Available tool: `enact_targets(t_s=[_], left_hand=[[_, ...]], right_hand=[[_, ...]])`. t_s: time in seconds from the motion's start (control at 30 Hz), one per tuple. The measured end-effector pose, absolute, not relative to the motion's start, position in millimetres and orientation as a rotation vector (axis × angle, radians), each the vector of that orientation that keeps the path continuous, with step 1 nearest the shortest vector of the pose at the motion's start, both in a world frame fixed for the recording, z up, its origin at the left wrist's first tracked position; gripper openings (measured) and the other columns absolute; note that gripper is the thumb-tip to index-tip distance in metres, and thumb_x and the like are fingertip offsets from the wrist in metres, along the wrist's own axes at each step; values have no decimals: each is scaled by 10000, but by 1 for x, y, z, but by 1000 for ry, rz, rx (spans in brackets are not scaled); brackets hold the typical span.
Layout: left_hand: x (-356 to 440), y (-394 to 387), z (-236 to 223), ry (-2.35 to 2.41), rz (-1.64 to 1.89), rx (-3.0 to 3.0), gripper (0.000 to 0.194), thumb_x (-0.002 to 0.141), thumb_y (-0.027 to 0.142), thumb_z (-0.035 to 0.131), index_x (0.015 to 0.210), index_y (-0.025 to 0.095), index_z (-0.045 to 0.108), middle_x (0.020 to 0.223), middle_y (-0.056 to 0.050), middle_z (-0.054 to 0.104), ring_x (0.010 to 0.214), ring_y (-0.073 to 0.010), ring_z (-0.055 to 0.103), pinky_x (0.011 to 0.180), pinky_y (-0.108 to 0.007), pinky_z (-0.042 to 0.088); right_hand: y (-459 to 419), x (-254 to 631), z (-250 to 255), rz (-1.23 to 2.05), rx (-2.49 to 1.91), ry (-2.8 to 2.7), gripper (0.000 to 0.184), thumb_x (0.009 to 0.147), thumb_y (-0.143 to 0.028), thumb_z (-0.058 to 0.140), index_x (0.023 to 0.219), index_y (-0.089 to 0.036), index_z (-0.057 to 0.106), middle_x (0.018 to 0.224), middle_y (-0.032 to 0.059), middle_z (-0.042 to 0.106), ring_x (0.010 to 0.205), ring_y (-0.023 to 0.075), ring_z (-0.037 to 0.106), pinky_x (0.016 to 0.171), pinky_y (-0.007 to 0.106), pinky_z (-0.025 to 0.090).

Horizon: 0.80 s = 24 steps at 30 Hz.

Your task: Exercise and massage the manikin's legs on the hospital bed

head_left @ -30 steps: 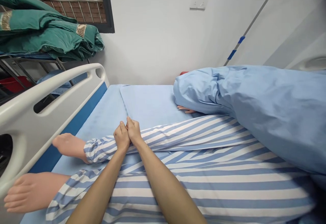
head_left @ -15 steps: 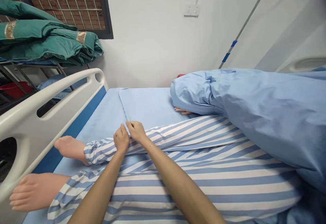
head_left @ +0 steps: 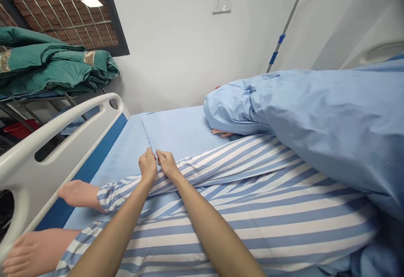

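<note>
My left hand (head_left: 147,163) and my right hand (head_left: 167,162) are side by side over the far leg of a lying figure, both with curled fingers. Whatever they hold, if anything, is hidden. Just beyond them runs the raised edge of a light blue sheet layer (head_left: 176,127) on the bed. Blue-and-white striped trousers (head_left: 246,209) cover the figure's legs, and two bare feet (head_left: 80,193) stick out at the left. A folded-back blue quilt (head_left: 315,113) lies over the upper part, with the fingertips of a hand (head_left: 222,133) showing beneath it.
A white and blue bed end board (head_left: 78,125) stands at the left. Behind it, green folded bedding (head_left: 63,69) lies on a metal frame, with a red basin (head_left: 22,129) below. A pole (head_left: 284,33) and a wall socket (head_left: 222,5) are at the back.
The camera view has tilted and shifted slightly. My left hand has moved a little up the picture, level with my right. Both remain closed, with a narrow gap between them.
</note>
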<state>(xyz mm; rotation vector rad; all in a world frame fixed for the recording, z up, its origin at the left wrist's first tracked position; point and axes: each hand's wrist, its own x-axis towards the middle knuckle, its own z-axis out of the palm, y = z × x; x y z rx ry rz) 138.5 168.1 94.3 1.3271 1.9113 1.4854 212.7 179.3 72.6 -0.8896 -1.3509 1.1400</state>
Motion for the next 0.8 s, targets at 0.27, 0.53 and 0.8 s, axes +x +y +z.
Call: enact_targets(t_s=[0.27,0.53,0.8], left_hand=[[159,164,77,2018,1416,1313,407,794,413,316,472,191,429,475,2,470,499,-113,394,504,-247,270],[156,162,73,2086,1300,1440,470,834,416,265,553,169,549,570,-54,585,532,-124,440,519,-243,273],[161,160,75,2128,1259,1512,444,833,394,262,502,180,463,527,-23,520,515,-113,385,516,-245,234]], right_hand=[[180,216,74,1196,-871,-1178,386,790,-436,417,511,-184,329,488,-58,294,476,69,277,444,204,250],[180,214,77,1057,-1053,-1311,381,802,-412,372,500,-181,347,481,-49,319,488,78,304,460,210,255],[175,248,89,696,-1201,-1699,407,833,-371,360,477,-172,366,464,-48,341,485,77,328,500,226,222]])
